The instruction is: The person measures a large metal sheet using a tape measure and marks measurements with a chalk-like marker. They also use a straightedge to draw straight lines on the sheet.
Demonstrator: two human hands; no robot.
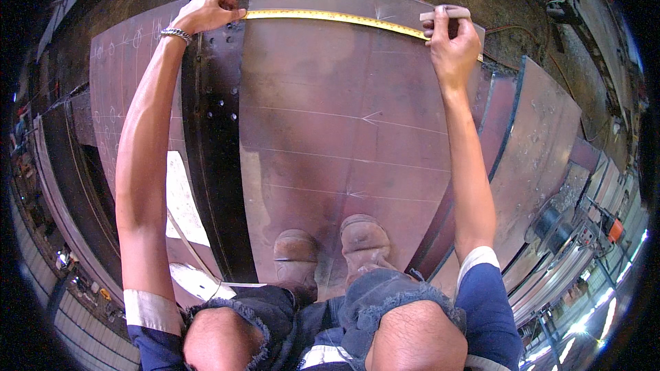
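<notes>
A yellow tape measure (330,16) runs across the far part of a large steel plate (309,165). At the plate's far left corner, my left hand (210,12) pinches the tape's end. My right hand (455,45) is closed near the far right corner, with a pale marking chalk stick (447,14) between thumb and fingers. The tape passes beneath this hand, and a bit of it shows past the wrist. Whether the right fingers also press the tape, I cannot tell. White lines and arrow marks cross the plate.
My boots (364,237) are on the plate's near part. A dark steel beam with holes (214,130) lies along its left, beside another marked plate (130,69). More steel plates (540,117) lie to the right. A machine with a dark reel (553,227) stands at lower right.
</notes>
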